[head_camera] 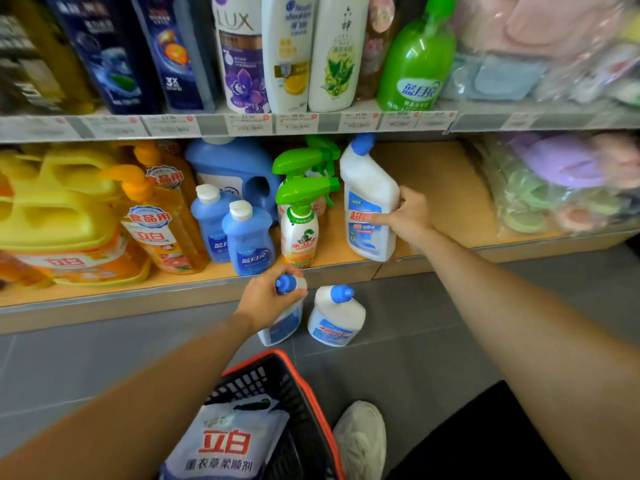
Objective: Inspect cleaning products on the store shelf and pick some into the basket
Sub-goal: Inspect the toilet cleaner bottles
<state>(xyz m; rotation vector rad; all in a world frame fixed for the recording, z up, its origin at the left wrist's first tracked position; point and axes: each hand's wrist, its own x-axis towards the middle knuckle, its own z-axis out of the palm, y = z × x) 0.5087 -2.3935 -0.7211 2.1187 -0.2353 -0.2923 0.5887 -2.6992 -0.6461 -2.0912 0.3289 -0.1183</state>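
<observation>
A: Quick, what's round the cleaners?

B: Low shelf (450, 188), L to R: yellow jugs (59, 209), orange soap (162, 230), blue bottles (247, 237), green sprayers (299, 223), then the shelf bottle (370, 202). It's white w/ a blue cap. Bagged sponges (554, 181) are well to the right. Shampoos (289, 53) and a green pump btl (417, 64) sit on the top shelf, w/ price tags (249, 124) along its edge.

A: Anything in the way?

B: The sprayers sit just beside the shelf bottle's left side. Its right side is free.

A: R hand?

B: R hand (410, 216) holds the shelf bottle from the right, thumb across the label, fingers round the back. The btl is tilted, base near the front edge.

A: L hand?

B: L hand (266, 296) is below the shelf lip, fingers curled round the neck of the low bottle (282, 323), blue cap poking out. Can't tell if it touches the floor.

A: Others?

B: A floor bottle (336, 317), same kind, stands just right of the low one, not held. The basket (311, 393) is nearer me, below the L hand, w/ a detergent bag (228, 441) inside. A shoe (362, 441) is beside the basket's right rim.
</observation>
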